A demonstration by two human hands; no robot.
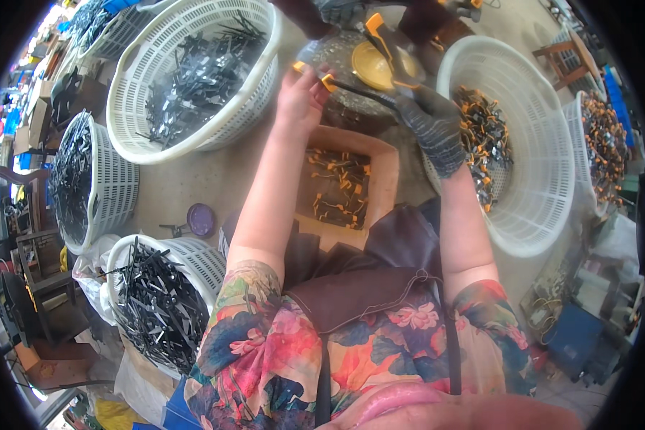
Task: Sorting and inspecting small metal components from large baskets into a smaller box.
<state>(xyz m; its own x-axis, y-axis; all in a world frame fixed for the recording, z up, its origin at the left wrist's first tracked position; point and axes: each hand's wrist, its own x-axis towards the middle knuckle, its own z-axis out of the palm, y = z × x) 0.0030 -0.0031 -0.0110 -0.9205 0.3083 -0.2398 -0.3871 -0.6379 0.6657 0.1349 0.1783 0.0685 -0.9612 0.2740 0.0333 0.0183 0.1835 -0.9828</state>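
My bare left hand (302,99) has its fingers closed at the orange end of a long black bar (362,93). A small orange piece shows at its fingertips. The bar reaches across to my right hand (433,129), which wears a dark grey glove and is closed around its other end. A black piece with orange ends (388,49) rises above the gloved fingers; whether it joins the bar I cannot tell. Beyond the hands, a round yellow dish (376,66) rests on a worn round work surface (330,54).
Below my hands, a cardboard box (383,161) contains black-and-orange pieces. White baskets of black parts (254,118) stand left; another basket (541,158) with black-and-orange parts stands right. Across from me is another person's dark sleeve (301,16). A purple round lid (201,220) lies on the floor.
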